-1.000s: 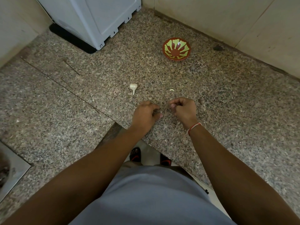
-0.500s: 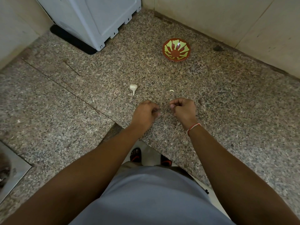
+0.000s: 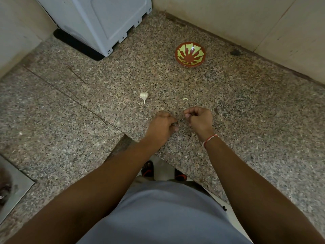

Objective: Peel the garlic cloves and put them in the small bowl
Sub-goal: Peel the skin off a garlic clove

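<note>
At the lower left edge of the frame a metal sink (image 3: pixel 15 184) is partly seen, set into the speckled granite desk (image 3: pixel 246 110). In the upper left a pale grey appliance (image 3: pixel 98 20) is stood on a black mat (image 3: pixel 77 48) against the wall. Left of centre a garlic bulb (image 3: pixel 144 96) is laid on the desk, its stem pointing toward the lower edge. Just below and right of it, near the frame's centre, the left hand (image 3: pixel 162 126) is held with fingers curled; something small appears to be pinched at its fingertips, but what it is cannot be told. Just beside it, a small gap apart, the right hand (image 3: pixel 199 118) is also curled, thumb against forefinger; whether anything is pinched there cannot be told. A red thread band (image 3: pixel 210 139) is worn on the right wrist. A small pale garlic piece (image 3: pixel 185 98) lies just above the right hand. In the upper right of centre the small bowl (image 3: pixel 190 54), red with green pattern, is stood well apart from the hands, near the tiled wall (image 3: pixel 263 20).
</note>
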